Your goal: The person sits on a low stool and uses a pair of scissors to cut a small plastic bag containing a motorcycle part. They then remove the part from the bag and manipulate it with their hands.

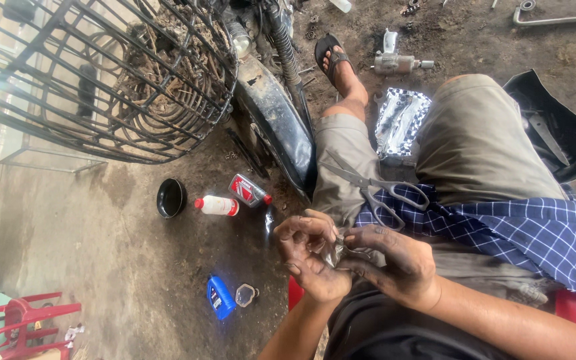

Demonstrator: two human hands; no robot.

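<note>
Two hands meet just above the lap, both dark with grease. The left hand [311, 250] and the right hand [395, 260] pinch between their fingertips a small silvery packet [337, 250], which looks like crumpled foil; what is inside I cannot tell. Both hands are closed on it, the fingers curled. Such a thing is probably very light, soft and easy to tear, and with oily fingers it may slip, so a grip at its edge seems best.

Scissors [378, 188] lie open on the thigh, just beyond the hands, with the blades pointing toward the knee. A bigger foil bag [401, 120] rests near the knee. On the dirty floor stand a white bottle [216, 205], a grey bottle [249, 190] and a black bowl [171, 197], near a motorcycle fender [278, 120]. A blue box [221, 297] lies lower, well apart from the hands. Nothing stands between the hands and the scissors.
</note>
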